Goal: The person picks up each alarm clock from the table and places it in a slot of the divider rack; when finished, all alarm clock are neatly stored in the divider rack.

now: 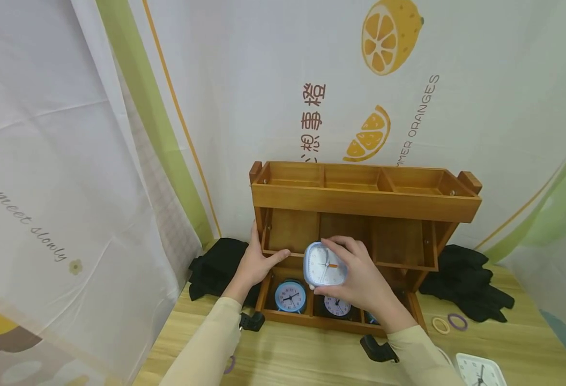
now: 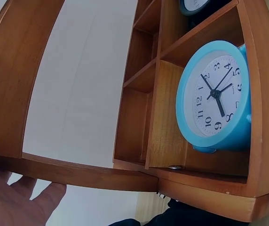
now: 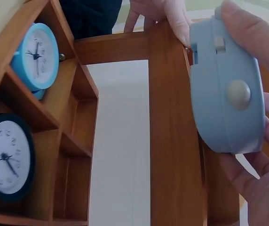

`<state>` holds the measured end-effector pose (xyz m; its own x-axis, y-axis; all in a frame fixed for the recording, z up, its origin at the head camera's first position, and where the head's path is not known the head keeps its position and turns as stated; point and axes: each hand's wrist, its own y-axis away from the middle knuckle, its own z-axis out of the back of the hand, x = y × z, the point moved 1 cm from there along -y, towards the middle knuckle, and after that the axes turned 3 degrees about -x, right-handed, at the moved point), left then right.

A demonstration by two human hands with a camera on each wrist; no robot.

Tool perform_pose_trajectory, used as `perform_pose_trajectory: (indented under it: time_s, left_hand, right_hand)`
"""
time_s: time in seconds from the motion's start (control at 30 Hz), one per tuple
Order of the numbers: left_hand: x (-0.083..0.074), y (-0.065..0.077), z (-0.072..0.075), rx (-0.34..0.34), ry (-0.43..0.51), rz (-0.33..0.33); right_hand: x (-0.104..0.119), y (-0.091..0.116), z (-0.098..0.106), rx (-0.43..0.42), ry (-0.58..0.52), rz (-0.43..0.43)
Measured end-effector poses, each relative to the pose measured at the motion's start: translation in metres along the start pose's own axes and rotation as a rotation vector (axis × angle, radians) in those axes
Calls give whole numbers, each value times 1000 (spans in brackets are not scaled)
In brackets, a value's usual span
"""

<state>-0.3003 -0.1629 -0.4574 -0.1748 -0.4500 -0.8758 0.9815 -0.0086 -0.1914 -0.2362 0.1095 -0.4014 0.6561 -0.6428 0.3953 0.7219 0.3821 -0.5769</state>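
Observation:
My right hand (image 1: pixel 357 276) holds a light-blue rounded-square alarm clock (image 1: pixel 319 268) by its sides, in front of a tiered wooden storage box (image 1: pixel 360 201). The dial faces me in the head view; its side with a round knob shows in the right wrist view. With thumb in front and fingers along the outer side, my left hand (image 1: pixel 254 265) grips the left end of the box's middle tier. In the bottom tier, a round blue alarm clock (image 2: pixel 214 94) stands in the left compartment and a black-rimmed clock (image 3: pixel 7 157) in the middle one. A third clock (image 1: pixel 371 318) is mostly hidden by my right arm.
The top tier has three compartments. Black cloths (image 1: pixel 217 265) lie at both sides of the box. On the table at right are a yellow ring (image 1: pixel 434 321), a purple ring (image 1: pixel 465 323) and a white square clock (image 1: pixel 481 370). A printed curtain hangs behind.

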Motion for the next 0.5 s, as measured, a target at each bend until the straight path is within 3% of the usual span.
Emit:
perform_pose_trajectory:
  time_s: [0.2, 0.37, 0.5]
  left_hand:
    - [-1, 0, -3, 49, -16, -5]
    - [4, 4, 8, 18, -36, 10]
    - [3, -1, 4, 50, -24, -42]
  right_hand:
    - [-1, -21, -4, -59, 3, -40]
    - [8, -50, -21, -51, -2, -10]
    - [8, -65, -25, -81, 58, 0]
